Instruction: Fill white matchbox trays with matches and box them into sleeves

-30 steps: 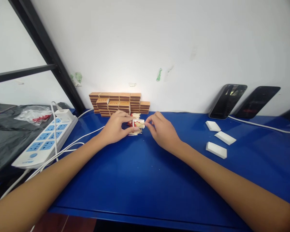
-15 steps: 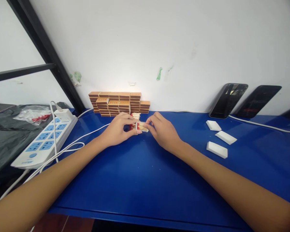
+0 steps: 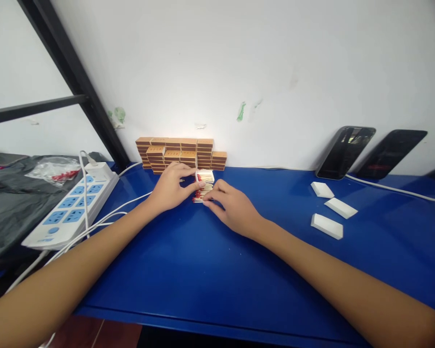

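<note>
Left hand (image 3: 176,187) clasps one matchbox tray (image 3: 207,174); right hand (image 3: 235,208), fingers narrow at the matches (image 3: 201,197), grip unclear! Three white trays (image 3: 341,208), two phones (image 3: 345,153), blue table (image 3: 203,275), white wall (image 3: 275,63) behind.

Matches (image 3: 203,192): red heads, pale yellow sticks; tray (image 3: 209,181): white. The boxes (image 3: 172,154) are orange-tan on top with dark brown sides, banded in layers; the marks on some look red, though too small to be sure. Table (image 3: 217,285) deep blue, wall (image 3: 275,58) off-white with green smears (image 3: 241,111), strip (image 3: 70,200) white with light blue panels (image 3: 73,215), cable (image 3: 395,190) white, phones (image 3: 346,152) black, frame (image 3: 63,58) black, sheet (image 3: 7,208) dark grey, the three pieces (image 3: 326,226) plain white, floor (image 3: 94,333) dark red
</note>
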The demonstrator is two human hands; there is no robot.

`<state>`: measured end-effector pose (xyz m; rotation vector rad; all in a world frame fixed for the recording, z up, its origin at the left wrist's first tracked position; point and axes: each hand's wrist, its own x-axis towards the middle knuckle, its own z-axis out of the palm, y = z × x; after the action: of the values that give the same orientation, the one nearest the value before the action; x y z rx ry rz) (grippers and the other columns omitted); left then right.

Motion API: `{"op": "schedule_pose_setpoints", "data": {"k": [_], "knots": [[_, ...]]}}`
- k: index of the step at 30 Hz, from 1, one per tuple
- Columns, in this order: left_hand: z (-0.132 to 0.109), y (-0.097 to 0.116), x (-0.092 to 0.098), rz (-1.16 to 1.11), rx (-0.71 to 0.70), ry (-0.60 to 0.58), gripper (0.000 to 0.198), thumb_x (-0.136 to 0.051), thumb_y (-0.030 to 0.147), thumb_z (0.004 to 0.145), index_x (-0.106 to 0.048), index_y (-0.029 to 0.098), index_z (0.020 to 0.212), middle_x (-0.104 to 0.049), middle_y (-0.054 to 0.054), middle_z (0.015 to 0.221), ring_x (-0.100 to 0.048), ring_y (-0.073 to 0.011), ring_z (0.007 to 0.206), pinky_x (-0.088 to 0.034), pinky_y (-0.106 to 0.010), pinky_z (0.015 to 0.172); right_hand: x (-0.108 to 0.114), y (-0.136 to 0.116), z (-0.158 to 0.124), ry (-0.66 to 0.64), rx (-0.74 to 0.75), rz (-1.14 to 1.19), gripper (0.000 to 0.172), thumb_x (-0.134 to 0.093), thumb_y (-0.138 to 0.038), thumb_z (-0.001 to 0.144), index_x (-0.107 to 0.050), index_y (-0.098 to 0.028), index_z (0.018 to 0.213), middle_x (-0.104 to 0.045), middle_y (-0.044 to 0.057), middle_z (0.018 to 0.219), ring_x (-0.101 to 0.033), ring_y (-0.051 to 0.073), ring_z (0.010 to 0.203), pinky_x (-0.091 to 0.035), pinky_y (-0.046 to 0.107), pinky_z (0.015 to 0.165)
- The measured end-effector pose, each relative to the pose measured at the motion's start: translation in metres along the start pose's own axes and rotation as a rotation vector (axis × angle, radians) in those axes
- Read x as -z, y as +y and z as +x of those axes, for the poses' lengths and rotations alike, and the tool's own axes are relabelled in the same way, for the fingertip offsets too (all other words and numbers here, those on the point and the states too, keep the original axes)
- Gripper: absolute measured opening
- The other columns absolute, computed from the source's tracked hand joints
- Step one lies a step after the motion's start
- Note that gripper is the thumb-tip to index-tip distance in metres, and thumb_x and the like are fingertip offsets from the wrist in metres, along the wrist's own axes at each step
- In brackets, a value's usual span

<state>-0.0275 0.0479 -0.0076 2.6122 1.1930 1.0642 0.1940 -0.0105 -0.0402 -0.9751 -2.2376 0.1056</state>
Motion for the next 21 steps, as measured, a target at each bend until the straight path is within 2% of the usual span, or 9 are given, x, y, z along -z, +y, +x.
{"op": "schedule_pose_setpoints", "data": {"k": [2, 6, 10, 21], "knots": [[0.0000, -0.0004, 0.0000, 0.011, 0.006, -0.001, 0.039, -0.071, 0.055, 0.092, -0.079, 0.025, 0.115, -0.076, -0.006, 0.106, -0.063, -0.0264, 0.101, -0.050, -0.041, 0.093, -0.0037, -0.0007, -0.0009, -0.066, 0.004, -0.008, 0.018, -0.056, -0.021, 0.103, -0.074, -0.019, 0.104, -0.062, 0.007, 0.102, -0.061, 0.017, 0.084, -0.051, 0.031, 0.077], [0.0000, 0.0002, 0.0006, -0.001, -0.008, 0.003, 0.040, -0.071, 0.055, 0.091, -0.079, 0.024, 0.115, -0.076, -0.007, 0.106, -0.064, -0.0273, 0.103, -0.050, -0.042, 0.094, -0.0043, -0.0014, -0.0008, -0.111, -0.041, -0.031, 0.021, -0.056, -0.020, 0.103, -0.076, -0.020, 0.109, -0.062, 0.006, 0.101, -0.061, 0.017, 0.082, -0.052, 0.032, 0.077], [-0.0002, 0.0000, 0.0005, 0.002, -0.008, -0.009, 0.040, -0.070, 0.056, 0.092, -0.079, 0.025, 0.116, -0.075, -0.008, 0.105, -0.064, -0.0272, 0.102, -0.050, -0.043, 0.092, -0.0028, -0.0018, 0.0002, -0.118, -0.052, -0.031, 0.022, -0.056, -0.021, 0.102, -0.075, -0.021, 0.114, -0.062, 0.006, 0.102, -0.061, 0.017, 0.084, -0.052, 0.033, 0.078], [-0.0001, -0.0001, 0.0008, -0.003, -0.023, 0.003, 0.040, -0.072, 0.054, 0.091, -0.079, 0.022, 0.115, -0.075, -0.008, 0.105, -0.064, -0.0268, 0.101, -0.050, -0.042, 0.093, -0.0054, 0.0000, -0.0017, -0.084, -0.043, -0.028, 0.021, -0.055, -0.021, 0.103, -0.075, -0.019, 0.108, -0.062, 0.006, 0.101, -0.061, 0.017, 0.082, -0.051, 0.032, 0.076]]}}
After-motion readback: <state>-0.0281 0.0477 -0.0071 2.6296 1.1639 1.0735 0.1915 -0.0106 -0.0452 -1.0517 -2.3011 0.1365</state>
